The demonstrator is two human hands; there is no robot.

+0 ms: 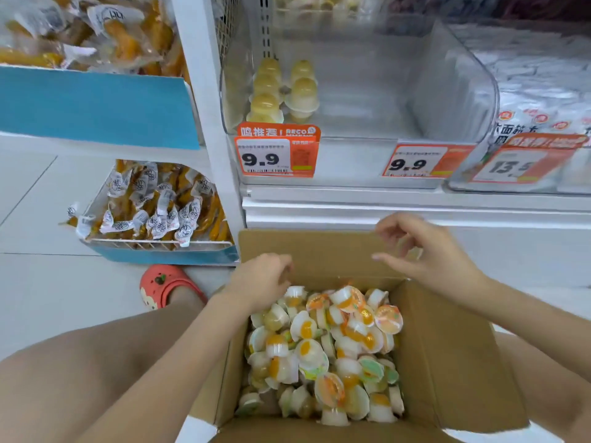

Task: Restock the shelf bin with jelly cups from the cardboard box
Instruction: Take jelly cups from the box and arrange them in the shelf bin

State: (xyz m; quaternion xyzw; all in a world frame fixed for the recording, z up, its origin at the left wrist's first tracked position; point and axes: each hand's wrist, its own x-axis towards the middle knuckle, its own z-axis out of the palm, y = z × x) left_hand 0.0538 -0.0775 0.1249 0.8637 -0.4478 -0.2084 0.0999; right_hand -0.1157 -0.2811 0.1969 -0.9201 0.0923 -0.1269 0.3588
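From the head camera, an open cardboard box (447, 362) sits on the floor in front of the white shelving, its flaps folded out, and it is heaped with loose jelly cups (323, 350), white tubs with orange, yellow and green fruit showing through the lids. The person's left hand (262, 282) reaches down into the far left corner of the box with its fingers curled in among the cups; whether they have closed on one I cannot tell, since the fingertips are hidden. The right hand (428, 251) hangs above the box's back flap, fingers loosely curled; something pale and blurred shows between them, possibly a cup, but the motion blur leaves it unclear. Up on the shelf, the clear plastic shelf bin (367, 91) holds only a small cluster of yellowish jelly cups in its left corner. Two orange price tags (275, 155) reading 9.9 hang on its front edge. To the left, wire baskets (153, 244) carry wrapped orange snack packets. A red clog (163, 282) rests on the tiled floor beside the box.
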